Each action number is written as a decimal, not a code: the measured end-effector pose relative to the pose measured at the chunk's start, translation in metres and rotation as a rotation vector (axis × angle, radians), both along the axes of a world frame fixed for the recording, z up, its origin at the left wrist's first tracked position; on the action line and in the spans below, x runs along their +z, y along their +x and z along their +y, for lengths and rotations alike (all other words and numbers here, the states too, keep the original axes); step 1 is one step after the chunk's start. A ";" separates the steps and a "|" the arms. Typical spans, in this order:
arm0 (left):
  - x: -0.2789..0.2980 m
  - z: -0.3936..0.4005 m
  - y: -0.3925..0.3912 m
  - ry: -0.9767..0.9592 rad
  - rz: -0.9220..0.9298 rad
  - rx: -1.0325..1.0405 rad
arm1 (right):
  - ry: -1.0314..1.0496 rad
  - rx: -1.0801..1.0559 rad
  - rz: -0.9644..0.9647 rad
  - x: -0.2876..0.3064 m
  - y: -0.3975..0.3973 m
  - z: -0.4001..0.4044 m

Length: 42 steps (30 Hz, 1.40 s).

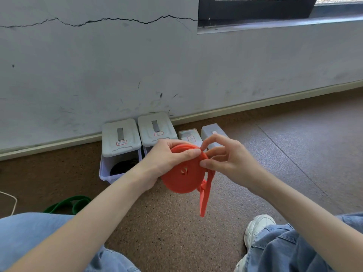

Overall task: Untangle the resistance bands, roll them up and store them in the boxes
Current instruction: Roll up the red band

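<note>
Orange is the resistance band point(183, 176), wound into a flat round roll and held up above the brown floor point(170, 228), near the middle of the scene. The left hand point(167, 160) grips the roll from its left side, thumb lying across the top. The right hand point(225, 156) pinches the band at the right edge of the roll; a loose tail hangs down from there. Far behind, against the wall point(137, 65), stand four small boxes point(120, 148) in a row. The leftmost one holds a dark band point(122, 165). A green band point(68, 204) lies on the floor at near left.
</note>
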State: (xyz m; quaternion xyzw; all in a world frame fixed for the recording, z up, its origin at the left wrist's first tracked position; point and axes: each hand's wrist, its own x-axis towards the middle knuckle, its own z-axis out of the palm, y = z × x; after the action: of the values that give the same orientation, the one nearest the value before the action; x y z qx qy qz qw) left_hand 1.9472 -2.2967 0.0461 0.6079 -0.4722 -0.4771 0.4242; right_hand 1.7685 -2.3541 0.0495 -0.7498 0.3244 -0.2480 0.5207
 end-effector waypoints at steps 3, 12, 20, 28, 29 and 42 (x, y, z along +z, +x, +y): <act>0.002 0.000 -0.005 -0.083 0.036 0.096 | 0.069 -0.026 -0.044 0.000 0.002 -0.001; 0.004 -0.005 -0.011 -0.087 0.434 0.430 | 0.216 -0.030 -0.149 -0.008 0.005 -0.001; -0.001 -0.002 -0.015 -0.151 0.491 0.487 | 0.262 0.022 -0.128 -0.010 0.003 0.004; 0.001 -0.003 0.011 -0.105 0.139 0.105 | -0.024 0.037 0.042 -0.003 -0.004 -0.005; 0.001 -0.002 0.013 -0.066 0.054 0.014 | -0.074 0.056 0.058 -0.001 -0.004 -0.006; -0.002 -0.005 0.004 -0.041 0.423 0.291 | 0.110 0.010 -0.143 0.000 -0.004 -0.005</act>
State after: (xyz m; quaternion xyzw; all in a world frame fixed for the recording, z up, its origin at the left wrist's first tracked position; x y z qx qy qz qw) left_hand 1.9512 -2.3018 0.0445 0.5474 -0.2900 -0.5178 0.5901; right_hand 1.7645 -2.3592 0.0495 -0.7019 0.2958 -0.2802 0.5842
